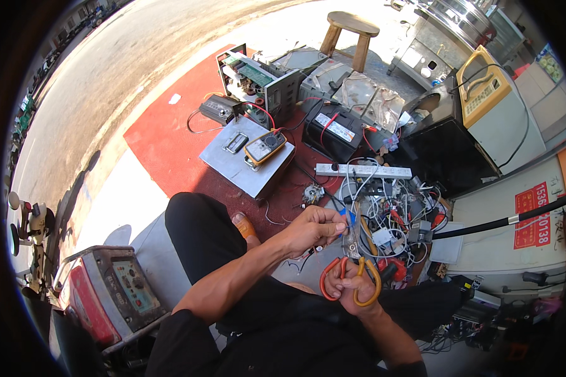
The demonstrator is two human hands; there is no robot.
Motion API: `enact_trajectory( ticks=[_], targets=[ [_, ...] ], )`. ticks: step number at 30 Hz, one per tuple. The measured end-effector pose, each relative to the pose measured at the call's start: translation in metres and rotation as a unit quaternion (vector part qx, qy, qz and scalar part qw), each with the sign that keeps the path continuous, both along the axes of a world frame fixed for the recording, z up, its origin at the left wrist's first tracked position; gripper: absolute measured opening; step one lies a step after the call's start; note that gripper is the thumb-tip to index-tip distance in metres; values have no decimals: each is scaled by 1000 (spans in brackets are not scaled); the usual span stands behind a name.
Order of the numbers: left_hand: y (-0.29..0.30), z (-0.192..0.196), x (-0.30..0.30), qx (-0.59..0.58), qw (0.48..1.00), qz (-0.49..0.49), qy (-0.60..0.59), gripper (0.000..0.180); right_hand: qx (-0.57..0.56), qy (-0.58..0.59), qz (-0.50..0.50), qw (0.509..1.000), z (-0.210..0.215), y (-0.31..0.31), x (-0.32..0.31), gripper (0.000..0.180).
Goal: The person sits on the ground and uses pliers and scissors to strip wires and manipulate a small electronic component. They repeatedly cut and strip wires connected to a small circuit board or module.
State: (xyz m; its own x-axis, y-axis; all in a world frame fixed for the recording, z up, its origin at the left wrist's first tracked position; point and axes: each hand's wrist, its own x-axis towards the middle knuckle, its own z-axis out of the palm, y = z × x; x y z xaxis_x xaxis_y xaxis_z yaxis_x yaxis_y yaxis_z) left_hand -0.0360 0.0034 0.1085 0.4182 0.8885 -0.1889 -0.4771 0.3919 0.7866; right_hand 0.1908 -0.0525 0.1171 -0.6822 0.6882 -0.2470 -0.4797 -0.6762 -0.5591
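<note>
Both hands [333, 257] on scissors [352, 276]

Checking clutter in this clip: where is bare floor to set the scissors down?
Bare red mat lies left of the metal box carrying the yellow multimeter, and pale floor beside the left knee. Crowded: the wire pile below the power strip, beside the right hand.

A yellow multimeter [265, 146] lies on a flat grey metal case [233, 164] on the red mat [163, 141], with a black battery [330, 133] just beside it. A white power strip [363, 170] sits near the battery, and a round wooden stool [351, 30] stands well behind.
</note>
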Motion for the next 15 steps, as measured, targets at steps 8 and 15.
enact_trajectory(
  ticks=[8,15],
  targets=[
    [-9,6,-12,-2,998,57,34,21,225,-387,-137,884,5,45,64,25],
    [-6,-7,3,93,967,130,199,16,453,-595,67,661,19,14,41,41]
  ],
)
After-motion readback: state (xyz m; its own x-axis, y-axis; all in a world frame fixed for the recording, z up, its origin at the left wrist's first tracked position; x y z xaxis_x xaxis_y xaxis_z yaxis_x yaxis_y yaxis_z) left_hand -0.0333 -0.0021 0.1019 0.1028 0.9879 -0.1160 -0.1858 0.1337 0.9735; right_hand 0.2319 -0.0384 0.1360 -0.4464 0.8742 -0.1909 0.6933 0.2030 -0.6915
